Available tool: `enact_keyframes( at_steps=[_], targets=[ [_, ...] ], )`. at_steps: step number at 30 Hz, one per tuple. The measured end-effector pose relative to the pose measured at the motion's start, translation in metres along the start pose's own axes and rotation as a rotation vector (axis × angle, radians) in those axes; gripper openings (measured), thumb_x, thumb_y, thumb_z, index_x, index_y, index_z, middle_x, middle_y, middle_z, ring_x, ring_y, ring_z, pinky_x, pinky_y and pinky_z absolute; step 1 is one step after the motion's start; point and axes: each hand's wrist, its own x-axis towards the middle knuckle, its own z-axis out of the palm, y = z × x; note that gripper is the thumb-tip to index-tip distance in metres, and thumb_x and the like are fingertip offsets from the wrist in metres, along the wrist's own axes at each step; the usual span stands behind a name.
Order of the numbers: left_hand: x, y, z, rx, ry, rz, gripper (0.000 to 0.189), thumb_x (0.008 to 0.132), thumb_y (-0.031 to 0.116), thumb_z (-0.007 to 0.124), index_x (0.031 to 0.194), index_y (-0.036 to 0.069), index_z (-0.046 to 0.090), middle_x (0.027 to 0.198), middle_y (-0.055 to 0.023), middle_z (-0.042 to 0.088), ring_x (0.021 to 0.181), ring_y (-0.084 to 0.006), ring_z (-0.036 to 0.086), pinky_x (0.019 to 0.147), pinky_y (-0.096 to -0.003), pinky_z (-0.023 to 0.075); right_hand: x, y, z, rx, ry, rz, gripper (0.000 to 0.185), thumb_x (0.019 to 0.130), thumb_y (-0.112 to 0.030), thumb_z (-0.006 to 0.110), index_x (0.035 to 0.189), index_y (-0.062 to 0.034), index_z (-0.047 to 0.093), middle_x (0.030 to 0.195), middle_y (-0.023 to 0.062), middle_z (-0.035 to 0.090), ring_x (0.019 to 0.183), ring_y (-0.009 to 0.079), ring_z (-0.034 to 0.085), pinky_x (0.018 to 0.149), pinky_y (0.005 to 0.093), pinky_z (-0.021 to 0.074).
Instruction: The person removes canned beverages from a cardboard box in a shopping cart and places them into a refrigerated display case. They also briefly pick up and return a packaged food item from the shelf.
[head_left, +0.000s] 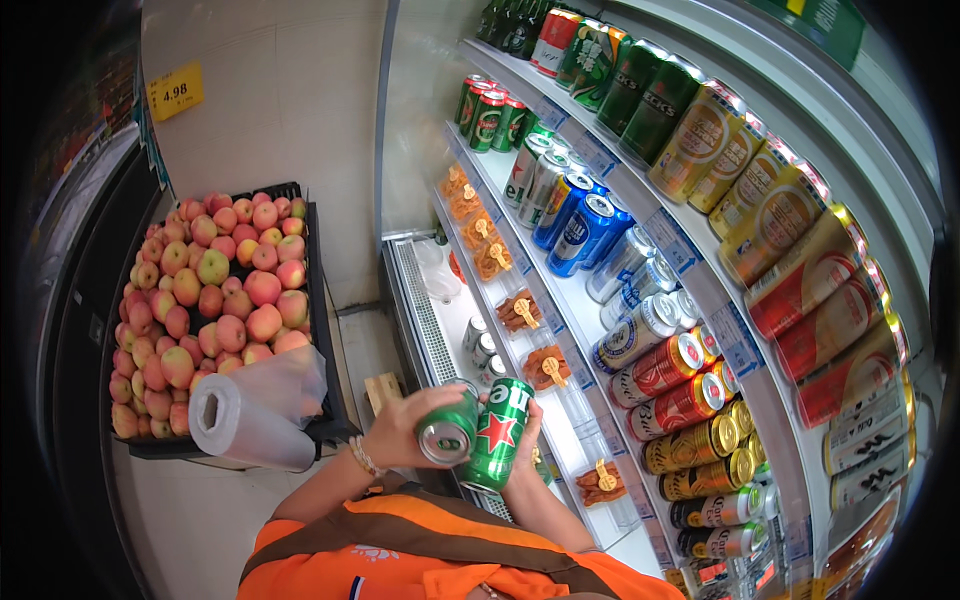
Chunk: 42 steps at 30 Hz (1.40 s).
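My left hand (405, 427) grips a green beer can (448, 435), tilted so that one metal end faces up toward me. Beside it, a green Heineken can (498, 439) with a red star rests in my right hand (528, 442), its fingers wrapped around the far side. The two cans are held close together before my chest; whether they touch I cannot tell. Just beyond them, several small silver-topped cans (484, 351) stand on the white bottom deck (450, 315) of the refrigerated display case.
Shelves of beer cans (600, 232) curve along the right. Packed snacks (551, 367) line a lower shelf edge (532, 300). Apples (217, 300) fill a black crate (319, 300) at left, with a plastic bag roll (251, 424) at its near corner. A wooden piece (383, 391) lies by the case.
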Motion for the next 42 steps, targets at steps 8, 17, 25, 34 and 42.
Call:
enact_keyframes(
  at_steps=[8,17,25,34,42],
  targets=[
    [0.079,-0.082,-0.004,-0.473,0.6,-0.207,0.051,0.073,0.007,0.08,0.118,0.006,0.056,0.114,-0.0097,0.067,0.105,-0.0199,0.066,0.088,-0.0365,0.0562,0.017,-0.025,0.007,-0.085,-0.08,0.112,0.074,0.072,-0.063,0.068,0.111,-0.0014,0.059,0.137,0.0197,0.051,0.118,0.0416,0.06,0.082,0.0524,0.059],
    [0.338,-0.273,-0.047,-0.149,1.016,-0.179,0.069,0.066,0.047,0.086,0.114,0.005,0.059,0.094,-0.0112,0.074,0.084,-0.0226,0.072,0.076,-0.0361,0.0579,0.053,-0.042,0.003,-0.343,0.233,0.118,0.075,0.08,-0.065,0.058,0.127,-0.0071,0.048,0.091,0.0106,0.058,0.068,0.0247,0.059,0.06,0.0387,0.0527],
    [0.463,-0.355,-0.021,0.328,0.382,-0.431,0.088,0.061,0.057,0.079,0.125,0.001,0.055,0.092,-0.0153,0.073,0.086,-0.0327,0.072,0.074,-0.0421,0.0586,0.093,-0.07,0.006,-0.293,0.201,0.185,0.071,0.078,-0.051,0.066,0.129,-0.0067,0.043,0.1,0.0172,0.059,0.077,0.0308,0.064,0.066,0.0406,0.0544],
    [0.504,-0.392,-0.02,0.208,0.017,-0.364,0.08,0.075,0.042,0.078,0.132,-0.006,0.047,0.084,-0.0145,0.073,0.078,-0.022,0.073,0.076,-0.0356,0.057,0.102,-0.078,0.003,-0.282,0.255,0.196,0.069,0.079,-0.046,0.066,0.129,-0.0039,0.043,0.1,0.0182,0.061,0.078,0.0316,0.065,0.071,0.0399,0.0543],
    [0.493,-0.392,-0.017,0.367,-0.002,-0.261,0.054,0.085,0.026,0.072,0.126,-0.005,0.056,0.107,-0.0222,0.07,0.103,-0.0354,0.067,0.09,-0.0419,0.0532,0.102,-0.079,-0.004,-0.303,0.217,0.181,0.067,0.081,-0.047,0.064,0.127,-0.0027,0.045,0.1,0.0186,0.061,0.082,0.0314,0.065,0.069,0.0413,0.0557]
  ],
)
